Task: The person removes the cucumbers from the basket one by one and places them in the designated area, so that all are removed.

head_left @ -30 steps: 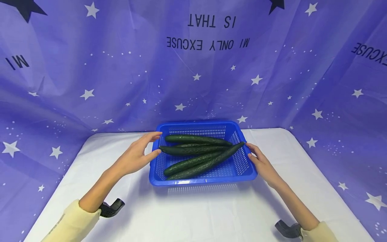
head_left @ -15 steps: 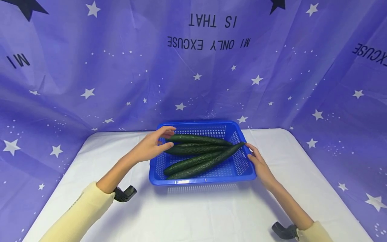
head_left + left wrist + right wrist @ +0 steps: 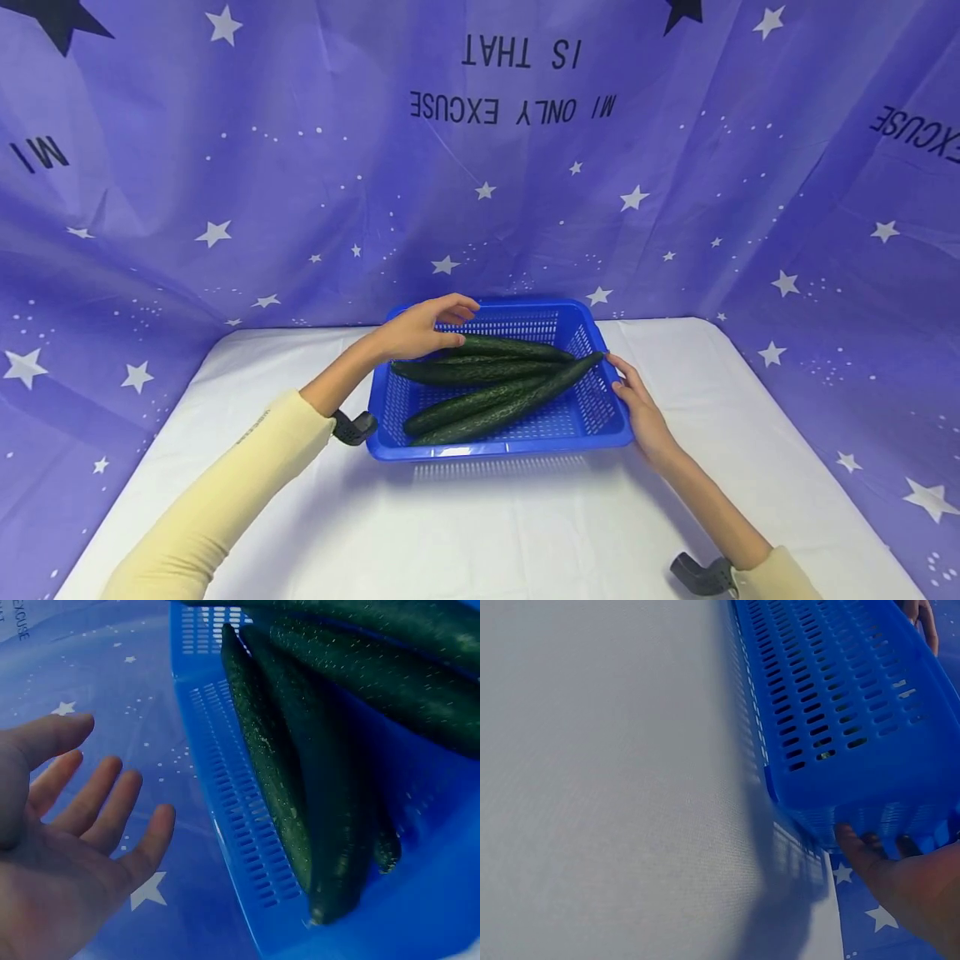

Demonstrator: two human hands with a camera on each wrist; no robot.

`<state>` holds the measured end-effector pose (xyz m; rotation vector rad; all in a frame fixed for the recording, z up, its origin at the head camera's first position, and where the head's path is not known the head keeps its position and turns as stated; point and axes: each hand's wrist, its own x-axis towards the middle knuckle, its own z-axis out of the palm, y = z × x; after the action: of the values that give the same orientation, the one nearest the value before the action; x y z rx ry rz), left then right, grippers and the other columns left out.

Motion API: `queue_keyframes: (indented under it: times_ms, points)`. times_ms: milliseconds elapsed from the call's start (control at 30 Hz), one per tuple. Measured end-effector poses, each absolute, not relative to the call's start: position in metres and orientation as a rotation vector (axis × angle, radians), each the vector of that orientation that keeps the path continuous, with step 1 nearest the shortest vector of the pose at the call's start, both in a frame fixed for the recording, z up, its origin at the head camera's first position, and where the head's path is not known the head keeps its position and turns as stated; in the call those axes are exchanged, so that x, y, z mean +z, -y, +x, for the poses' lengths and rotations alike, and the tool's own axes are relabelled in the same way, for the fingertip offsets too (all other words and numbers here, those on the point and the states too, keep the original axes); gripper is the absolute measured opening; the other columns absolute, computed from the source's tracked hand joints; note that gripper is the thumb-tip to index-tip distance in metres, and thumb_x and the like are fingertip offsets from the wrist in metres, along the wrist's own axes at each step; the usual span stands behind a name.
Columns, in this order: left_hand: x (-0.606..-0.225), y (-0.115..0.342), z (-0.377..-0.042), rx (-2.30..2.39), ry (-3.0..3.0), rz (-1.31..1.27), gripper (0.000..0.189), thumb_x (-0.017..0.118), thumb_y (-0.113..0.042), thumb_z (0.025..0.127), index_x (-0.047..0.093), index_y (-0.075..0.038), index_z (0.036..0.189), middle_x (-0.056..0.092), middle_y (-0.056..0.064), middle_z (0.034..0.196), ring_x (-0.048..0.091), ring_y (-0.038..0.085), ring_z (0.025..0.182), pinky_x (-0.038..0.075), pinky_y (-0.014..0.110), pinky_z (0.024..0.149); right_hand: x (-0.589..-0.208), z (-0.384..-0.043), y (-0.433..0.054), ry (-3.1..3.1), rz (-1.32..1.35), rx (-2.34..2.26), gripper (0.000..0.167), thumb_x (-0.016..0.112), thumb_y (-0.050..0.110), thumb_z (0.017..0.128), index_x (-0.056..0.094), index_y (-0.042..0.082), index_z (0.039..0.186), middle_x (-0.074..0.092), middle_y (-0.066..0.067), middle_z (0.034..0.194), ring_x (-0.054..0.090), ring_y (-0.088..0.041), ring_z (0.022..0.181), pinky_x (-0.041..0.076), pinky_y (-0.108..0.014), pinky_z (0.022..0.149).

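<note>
Several long dark green cucumbers [image 3: 487,371] lie in a blue plastic basket [image 3: 457,452] with slotted walls. My left hand [image 3: 423,327] hovers over the basket's back left part, its thumb overlapping the rearmost cucumber in the head view. In the left wrist view that hand [image 3: 90,825] has its fingers spread and loosely bent, holding nothing, apart from the cucumbers [image 3: 330,787]. My right hand [image 3: 647,417] stays at the basket's right end, fingertips against the rim. From the right wrist, its fingers [image 3: 862,855] touch the outside of the end wall, partly hidden.
The basket stands on a white cloth-covered table [image 3: 495,533], close to its back edge. A purple curtain [image 3: 300,167] with stars and lettering hangs behind and at both sides. Black wrist devices [image 3: 705,575] sit on both forearms.
My left hand has moved from the basket's left rim rightward and back, over the cucumbers. The right hand has stayed at the right rim; the basket and cucumbers look unmoved.
</note>
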<state>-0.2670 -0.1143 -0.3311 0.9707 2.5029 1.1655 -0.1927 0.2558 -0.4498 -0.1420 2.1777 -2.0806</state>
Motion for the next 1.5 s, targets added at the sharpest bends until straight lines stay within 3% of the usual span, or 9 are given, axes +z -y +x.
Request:
queue_keyframes:
  times_ms: [333, 733, 1100, 1300, 1500]
  points:
    - [-0.348, 0.092, -0.302, 1.056, -2.389, 0.891, 0.045, 0.062, -0.005, 0.099, 0.051, -0.008, 0.142, 0.054, 0.012, 0.141, 0.043, 0.030, 0.137, 0.037, 0.045, 0.109, -0.450, -0.193, -0.256, -2.148, -0.141, -2.110, 0.050, 0.027, 0.021, 0.110, 0.018, 0.016, 0.158, 0.025, -0.023, 0.147, 0.048, -0.027, 0.111, 0.051, -0.029, 0.084]
    - [-0.371, 0.076, -0.329, 0.962, -2.346, 0.843, 0.047, 0.060, -0.005, 0.100, 0.047, 0.003, 0.144, 0.047, 0.018, 0.149, 0.035, 0.032, 0.142, 0.029, 0.044, 0.114, -0.451, -0.193, -0.256, -2.167, -0.161, -2.102, 0.049, 0.028, 0.022, 0.110, 0.020, 0.015, 0.158, 0.026, -0.023, 0.147, 0.048, -0.029, 0.113, 0.051, -0.030, 0.084]
    - [-0.393, 0.072, -0.339, 0.738, -2.395, 0.791, 0.051, 0.059, -0.004, 0.100, 0.045, -0.006, 0.149, 0.043, 0.010, 0.153, 0.035, 0.030, 0.142, 0.032, 0.043, 0.113, -0.451, -0.194, -0.257, -2.231, -0.150, -2.046, 0.050, 0.029, 0.021, 0.110, 0.021, 0.016, 0.158, 0.018, -0.018, 0.156, 0.029, -0.034, 0.129, 0.040, -0.022, 0.091]
    - [-0.396, 0.065, -0.340, 0.544, -2.514, 0.836, 0.052, 0.062, -0.005, 0.098, 0.051, -0.015, 0.148, 0.043, 0.009, 0.153, 0.036, 0.029, 0.141, 0.033, 0.045, 0.112, -0.452, -0.194, -0.259, -2.237, -0.172, -2.043, 0.049, 0.029, 0.022, 0.110, 0.021, 0.015, 0.158, 0.018, -0.019, 0.156, 0.032, -0.036, 0.129, 0.042, -0.022, 0.090]
    - [-0.396, 0.062, -0.340, 0.483, -2.532, 0.849, 0.054, 0.064, -0.004, 0.097, 0.051, -0.018, 0.148, 0.043, 0.008, 0.154, 0.032, 0.030, 0.143, 0.032, 0.046, 0.113, -0.453, -0.194, -0.260, -2.227, -0.186, -2.048, 0.049, 0.028, 0.023, 0.110, 0.021, 0.016, 0.158, 0.021, -0.021, 0.154, 0.037, -0.036, 0.124, 0.046, -0.024, 0.089]
